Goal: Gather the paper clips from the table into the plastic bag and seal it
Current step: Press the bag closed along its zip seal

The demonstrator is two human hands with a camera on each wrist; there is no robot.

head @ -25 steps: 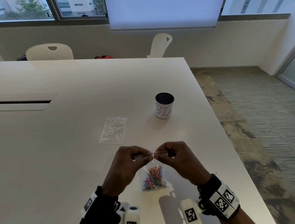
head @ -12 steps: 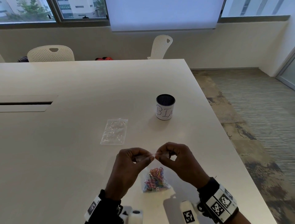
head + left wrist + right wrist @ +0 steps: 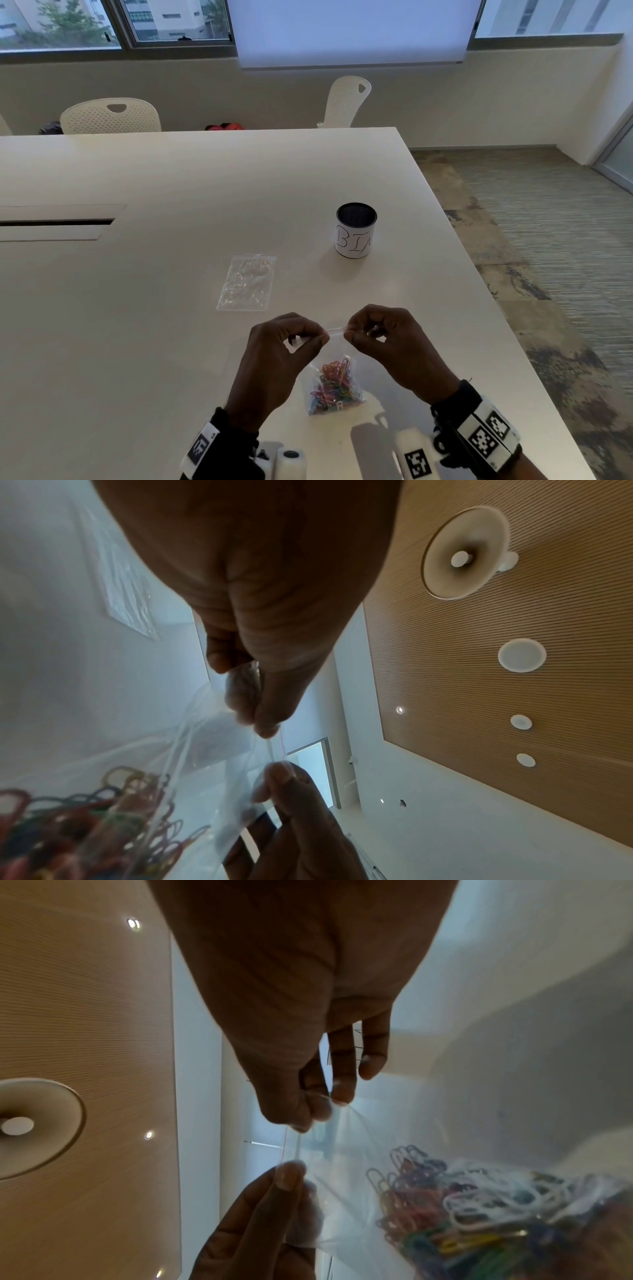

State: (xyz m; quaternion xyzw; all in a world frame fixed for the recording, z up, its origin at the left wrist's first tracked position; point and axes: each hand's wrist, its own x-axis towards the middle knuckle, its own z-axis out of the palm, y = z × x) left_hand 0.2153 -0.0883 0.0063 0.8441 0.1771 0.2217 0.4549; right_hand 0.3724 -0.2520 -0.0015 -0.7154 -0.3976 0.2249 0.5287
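I see left hand [image 3: 274, 359] and right hand [image 3: 390, 346] still pinching top strip of clear plastic bag [image 3: 337, 356], lower centre frame; thumbs now slightly apart; coloured paper clips [image 3: 334, 383] inside.

Clear plastic bag [image 3: 334, 383] hangs upright above the table, colourful paper clips [image 3: 334, 382] heaped in its bottom

Left hand [image 3: 274, 359], right hand [image 3: 394, 349] raised, fingertips pinching, close together.
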